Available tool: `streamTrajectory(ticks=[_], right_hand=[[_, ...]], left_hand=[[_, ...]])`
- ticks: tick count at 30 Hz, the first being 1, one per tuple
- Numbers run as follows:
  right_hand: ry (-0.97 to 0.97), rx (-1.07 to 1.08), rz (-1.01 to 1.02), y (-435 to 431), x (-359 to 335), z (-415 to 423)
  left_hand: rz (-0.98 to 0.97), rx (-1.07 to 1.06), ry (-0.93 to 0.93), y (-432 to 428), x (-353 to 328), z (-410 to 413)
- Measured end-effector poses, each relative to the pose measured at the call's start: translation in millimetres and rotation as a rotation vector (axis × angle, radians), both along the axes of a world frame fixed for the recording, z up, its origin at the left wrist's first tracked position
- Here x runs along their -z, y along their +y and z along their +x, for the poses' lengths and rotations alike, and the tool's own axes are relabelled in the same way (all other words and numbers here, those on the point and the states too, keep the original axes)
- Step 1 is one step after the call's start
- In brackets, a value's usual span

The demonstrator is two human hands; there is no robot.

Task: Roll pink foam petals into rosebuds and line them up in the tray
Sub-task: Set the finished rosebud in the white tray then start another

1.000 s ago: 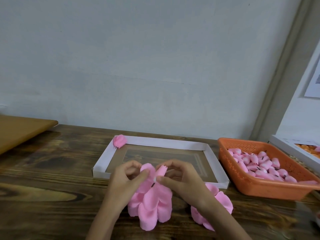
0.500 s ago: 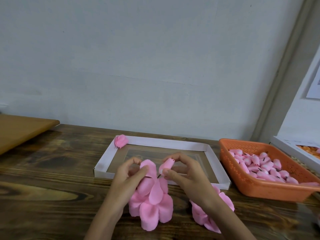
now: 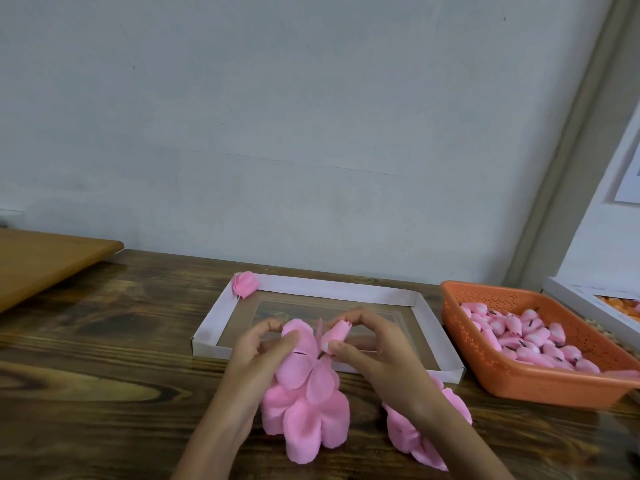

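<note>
Raised the bud [image 3: 337, 332] slightly off the petals [image 3: 304, 393], pinched in right hand [image 3: 377, 355] fingers; left hand [image 3: 256, 355] fingers gripping petals; wrapping likely next, one rosebud [image 3: 245, 285] in tray [image 3: 332, 293]

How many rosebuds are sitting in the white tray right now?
1: a rosebud at the far left corner of the tray. The right hand pinches a small bud above it, not set down.

No writing, label, brand or number can be read. The sheet of paper [image 3: 628, 168] on the wall above the orange basket [image 3: 512, 375] carries a dark mark at the frame edge, too blurred to read. The faint picture inside the white tray [image 3: 322, 291], left of the basket, shows no legible lettering.
</note>
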State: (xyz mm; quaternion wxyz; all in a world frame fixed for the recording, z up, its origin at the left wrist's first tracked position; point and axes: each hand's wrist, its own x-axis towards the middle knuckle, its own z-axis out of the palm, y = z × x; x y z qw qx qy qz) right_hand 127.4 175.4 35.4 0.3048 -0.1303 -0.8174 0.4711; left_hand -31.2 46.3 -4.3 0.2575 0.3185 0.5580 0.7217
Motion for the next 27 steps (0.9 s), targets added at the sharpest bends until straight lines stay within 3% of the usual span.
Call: streamTrajectory(ticks=[3,8,12,16,27], right_hand=[[-0.006,0.029,0.049,-1.5,0.5,-1.4],[0.063,0.085,0.082,-3.7,-0.5,-2.4],[0.145,0.138,0.055,-6.1,-1.9,-4.3],[0.128,0.160,0.053,-8.0,-0.2,-7.8],[0.075,0.116,0.129,-9.7,-11.1,-8.0]], left_hand=[[-0.010,0.029,-0.008,1.3,0.2,-1.5],[-0.007,0.099,-0.279,5.7,-4.7,-3.6],[0.107,0.191,-0.029,-2.5,-4.5,0.0],[0.113,0.119,0.198,-3.6,-7.8,9.7],[0.151,0.087,0.350,0.9,-7.0,14.2]])
